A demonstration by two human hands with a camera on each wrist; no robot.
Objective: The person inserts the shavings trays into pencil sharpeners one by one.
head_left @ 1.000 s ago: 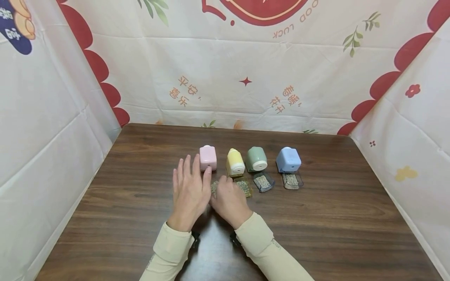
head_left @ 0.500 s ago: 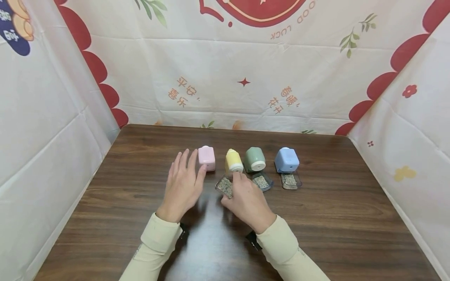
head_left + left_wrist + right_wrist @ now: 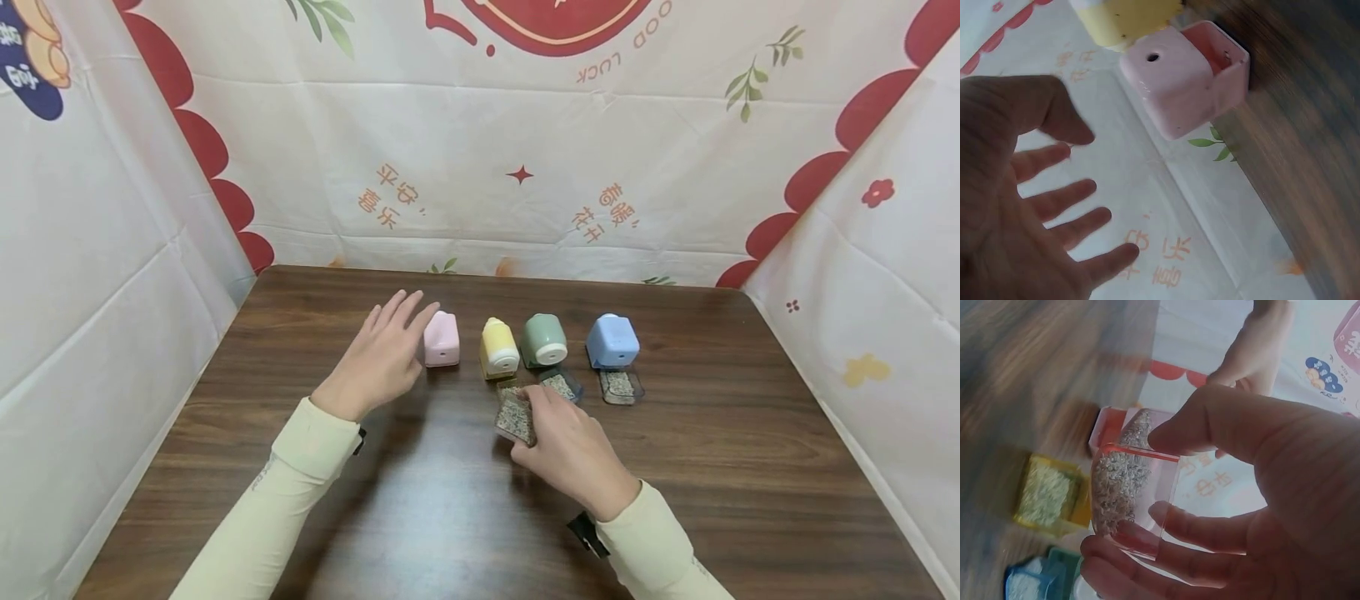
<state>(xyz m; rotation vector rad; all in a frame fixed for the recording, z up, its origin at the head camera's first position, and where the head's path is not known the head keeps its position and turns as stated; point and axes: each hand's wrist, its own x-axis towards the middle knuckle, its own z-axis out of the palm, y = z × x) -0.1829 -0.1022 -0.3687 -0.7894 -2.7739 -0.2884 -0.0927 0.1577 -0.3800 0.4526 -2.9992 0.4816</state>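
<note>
My right hand (image 3: 573,442) holds a clear pinkish shavings drawer (image 3: 1119,487) between thumb and fingers, in front of the row of pencil sharpeners. Grey pencil shavings fill much of the drawer. To the left, my left hand (image 3: 375,358) hovers with spread fingers beside the pink pencil sharpener (image 3: 441,340); nothing is in it. In the left wrist view, the pink sharpener (image 3: 1172,81) shows a round pencil hole and a hollow drawer slot. A yellow drawer (image 3: 1047,490) with shavings lies on the table, partly hidden behind the held drawer in the head view.
Yellow (image 3: 499,346), green (image 3: 544,337) and blue (image 3: 612,340) sharpeners stand in a row. Shavings-filled drawers lie before the green one (image 3: 558,385) and the blue one (image 3: 619,387). A printed cloth (image 3: 465,125) hangs behind the brown table (image 3: 712,467).
My right hand has moved right and toward me, carrying the shavings drawer from in front of the pink sharpener. My left hand has shifted left and turned, its fingers reaching past the pink sharpener.
</note>
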